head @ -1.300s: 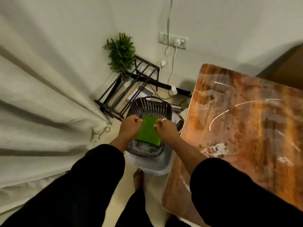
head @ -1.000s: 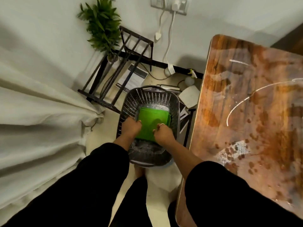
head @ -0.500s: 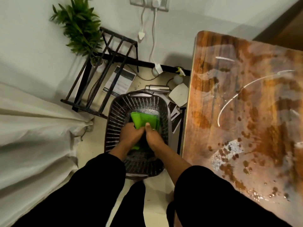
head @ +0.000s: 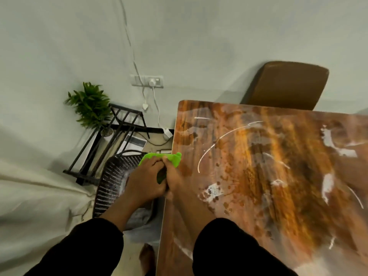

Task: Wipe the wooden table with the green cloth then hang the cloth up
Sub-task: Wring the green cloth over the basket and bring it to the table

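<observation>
The green cloth is bunched between both my hands at the left edge of the wooden table. My left hand closes on the cloth's lower part, above the basket. My right hand grips it too, pressed against the left hand, right at the table's edge. Only the cloth's top fold shows past my fingers. The tabletop is glossy, with brown spots, white smears and thin white arcs across it.
A dark perforated basket sits on the floor left of the table, below my hands. A black metal rack and a potted plant stand by the wall. A brown chair is behind the table. A pale curtain hangs at left.
Both hands have lifted the green cloth up out of the basket and to the right, to the table's left edge. The cloth went from flat to bunched. My view tilted upward.
</observation>
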